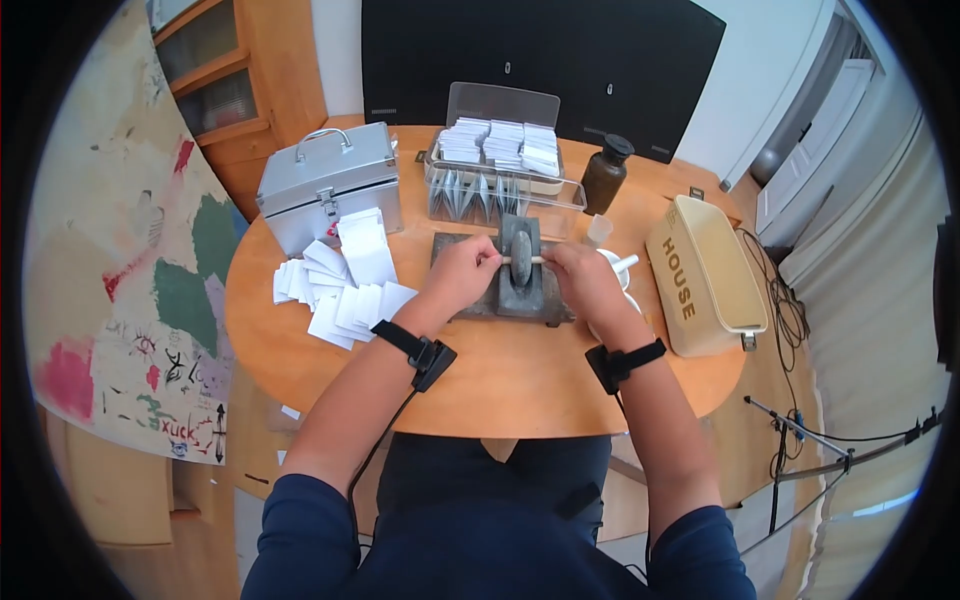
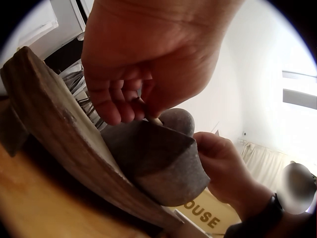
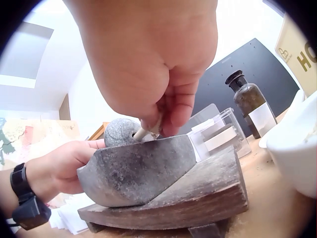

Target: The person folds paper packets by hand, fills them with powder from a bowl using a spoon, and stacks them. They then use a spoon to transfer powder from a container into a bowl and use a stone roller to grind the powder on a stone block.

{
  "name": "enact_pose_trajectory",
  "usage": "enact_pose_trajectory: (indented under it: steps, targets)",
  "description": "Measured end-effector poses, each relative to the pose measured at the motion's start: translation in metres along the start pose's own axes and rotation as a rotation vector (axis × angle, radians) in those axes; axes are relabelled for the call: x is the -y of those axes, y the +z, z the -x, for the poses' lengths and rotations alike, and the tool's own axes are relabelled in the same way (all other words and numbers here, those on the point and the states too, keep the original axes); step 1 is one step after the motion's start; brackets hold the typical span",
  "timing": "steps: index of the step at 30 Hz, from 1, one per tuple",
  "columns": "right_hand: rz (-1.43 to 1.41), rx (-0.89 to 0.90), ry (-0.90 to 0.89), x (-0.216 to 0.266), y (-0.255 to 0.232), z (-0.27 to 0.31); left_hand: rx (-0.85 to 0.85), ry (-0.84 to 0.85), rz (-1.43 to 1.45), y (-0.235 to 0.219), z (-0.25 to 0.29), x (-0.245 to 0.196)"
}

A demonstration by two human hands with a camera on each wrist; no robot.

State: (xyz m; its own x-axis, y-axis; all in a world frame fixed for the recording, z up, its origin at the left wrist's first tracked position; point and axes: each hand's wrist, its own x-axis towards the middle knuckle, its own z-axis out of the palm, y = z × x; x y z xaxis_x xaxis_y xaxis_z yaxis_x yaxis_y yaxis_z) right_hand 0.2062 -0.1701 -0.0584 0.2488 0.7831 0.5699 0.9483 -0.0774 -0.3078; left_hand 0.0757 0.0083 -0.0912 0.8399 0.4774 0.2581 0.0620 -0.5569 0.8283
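Observation:
A grey stone grinding wheel (image 1: 521,256) stands upright inside a boat-shaped trough (image 3: 133,171), which is set on a dark wooden base (image 3: 198,198). Through the wheel's middle runs a pale wooden axle (image 3: 143,133). My left hand (image 1: 466,275) pinches its left end between thumb and fingers. On the other side, my right hand (image 1: 582,282) grips the right end the same way, shown close up in the right wrist view. The trough's inside is hidden behind its wall in both wrist views.
Left are white paper packets (image 1: 365,250) and a silver case (image 1: 330,190). Behind the grinder stand a clear divided holder (image 1: 475,200) and a box of packets (image 1: 500,145). On the right are a brown bottle (image 1: 606,175), white mortar (image 3: 297,148) and cream HOUSE bin (image 1: 690,270).

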Motion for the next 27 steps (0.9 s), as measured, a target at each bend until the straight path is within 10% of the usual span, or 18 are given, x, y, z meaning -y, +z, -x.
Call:
enact_pose_trajectory:
  steps: [27]
  targets:
    - [-0.091,0.045,0.244,0.011,-0.004,0.001,0.046,0.187,-0.122,-0.011,-0.009,-0.014]
